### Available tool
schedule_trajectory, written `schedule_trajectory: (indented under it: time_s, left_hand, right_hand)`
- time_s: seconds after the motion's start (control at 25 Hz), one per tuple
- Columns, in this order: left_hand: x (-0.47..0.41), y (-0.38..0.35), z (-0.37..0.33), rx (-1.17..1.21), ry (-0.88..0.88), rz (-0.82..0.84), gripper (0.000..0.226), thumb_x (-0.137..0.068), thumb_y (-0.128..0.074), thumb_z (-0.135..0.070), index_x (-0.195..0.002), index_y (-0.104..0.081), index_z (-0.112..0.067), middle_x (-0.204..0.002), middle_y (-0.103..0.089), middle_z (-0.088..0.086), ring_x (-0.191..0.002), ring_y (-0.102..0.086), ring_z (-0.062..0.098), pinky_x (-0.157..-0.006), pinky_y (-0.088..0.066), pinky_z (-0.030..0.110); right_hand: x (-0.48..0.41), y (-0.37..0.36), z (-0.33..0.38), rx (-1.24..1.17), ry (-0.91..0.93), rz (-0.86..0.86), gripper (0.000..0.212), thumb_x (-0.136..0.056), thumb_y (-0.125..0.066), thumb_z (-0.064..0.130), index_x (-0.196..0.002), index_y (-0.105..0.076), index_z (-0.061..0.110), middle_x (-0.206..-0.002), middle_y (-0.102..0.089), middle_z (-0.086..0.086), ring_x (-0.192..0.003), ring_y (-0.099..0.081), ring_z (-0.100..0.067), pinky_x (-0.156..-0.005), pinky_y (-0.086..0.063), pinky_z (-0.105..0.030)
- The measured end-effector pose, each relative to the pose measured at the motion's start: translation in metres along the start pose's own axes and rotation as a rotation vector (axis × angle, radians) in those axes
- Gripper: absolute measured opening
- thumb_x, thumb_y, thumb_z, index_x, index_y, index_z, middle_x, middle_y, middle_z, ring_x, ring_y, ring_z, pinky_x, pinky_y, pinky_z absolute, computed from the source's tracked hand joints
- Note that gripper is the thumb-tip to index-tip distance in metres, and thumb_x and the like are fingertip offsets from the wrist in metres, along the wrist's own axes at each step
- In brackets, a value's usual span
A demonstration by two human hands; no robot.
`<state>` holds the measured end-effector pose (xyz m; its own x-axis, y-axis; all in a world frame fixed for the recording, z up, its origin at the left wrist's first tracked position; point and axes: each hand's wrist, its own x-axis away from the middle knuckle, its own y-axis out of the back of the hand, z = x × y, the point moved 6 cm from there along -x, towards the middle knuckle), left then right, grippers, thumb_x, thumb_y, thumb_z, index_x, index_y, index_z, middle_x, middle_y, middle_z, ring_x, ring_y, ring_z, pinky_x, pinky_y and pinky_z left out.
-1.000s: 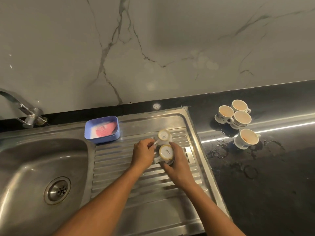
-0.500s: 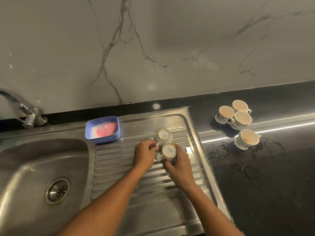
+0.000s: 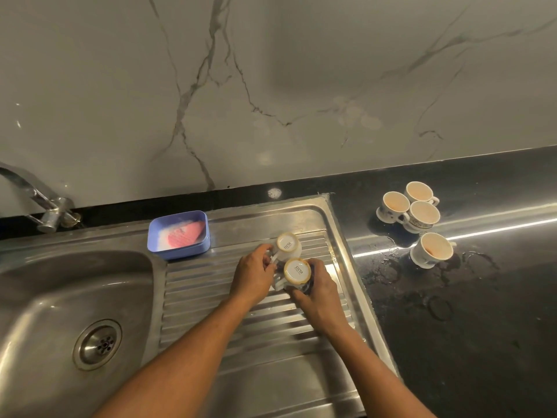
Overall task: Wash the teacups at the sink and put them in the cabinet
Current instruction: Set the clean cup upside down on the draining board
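Two upturned teacups touch on the ribbed drainboard (image 3: 211,300). The right hand (image 3: 319,297) curls its fingers round the near teacup (image 3: 297,270). The left hand (image 3: 253,276) seems to pinch the handle of the far teacup (image 3: 287,244), at 12 o'clock from the first; the grip is partly hidden. Hands and cups lie almost as one second earlier. Four stained teacups (image 3: 425,214) stand on the worktop (image 3: 482,342) at 2 o'clock.

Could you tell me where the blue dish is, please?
In the head view, the blue dish sits at the drainboard's back-left corner, left of the upturned cups.
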<state>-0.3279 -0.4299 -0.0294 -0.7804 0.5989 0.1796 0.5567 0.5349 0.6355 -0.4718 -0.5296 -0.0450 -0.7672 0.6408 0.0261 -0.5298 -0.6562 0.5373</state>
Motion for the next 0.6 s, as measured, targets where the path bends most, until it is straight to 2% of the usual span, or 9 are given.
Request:
schedule_trajectory:
  time_s: [0.2, 0.36, 0.6]
  left_hand:
    - [0.002, -0.0007, 0.0006, 0.009, -0.027, -0.017, 0.047, -0.097, -0.061, -0.005, -0.142, -0.056, -0.019, -0.111, -0.066, 0.0, -0.101, -0.062, 0.016, -0.086, -0.055, 0.028]
    - [0.0018, -0.0012, 0.003, 0.003, -0.061, -0.058, 0.043, -0.1, -0.057, -0.005, -0.14, -0.058, -0.018, -0.128, -0.065, 0.002, -0.113, -0.061, 0.017, -0.091, -0.051, 0.026]
    - [0.001, -0.0024, 0.0036, 0.011, -0.074, -0.072, 0.042, -0.1, -0.055, -0.004, -0.139, -0.06, -0.018, -0.129, -0.064, 0.001, -0.115, -0.06, 0.017, -0.094, -0.051, 0.028]
  right_hand:
    - [-0.0002, -0.0009, 0.0023, 0.007, 0.023, -0.016, 0.049, -0.079, -0.076, 0.035, -0.118, -0.047, 0.035, -0.109, -0.058, 0.015, -0.102, -0.057, -0.011, -0.084, -0.054, -0.04]
    - [0.002, -0.0011, 0.0018, 0.013, 0.044, 0.013, 0.051, -0.08, -0.075, 0.032, -0.122, -0.046, 0.034, -0.11, -0.055, 0.02, -0.104, -0.055, -0.011, -0.086, -0.051, -0.038]
    - [0.0062, -0.0038, 0.0055, 0.009, 0.04, -0.034, 0.05, -0.08, -0.074, 0.026, -0.121, -0.047, 0.032, -0.108, -0.056, 0.017, -0.104, -0.051, -0.009, -0.083, -0.046, -0.029]
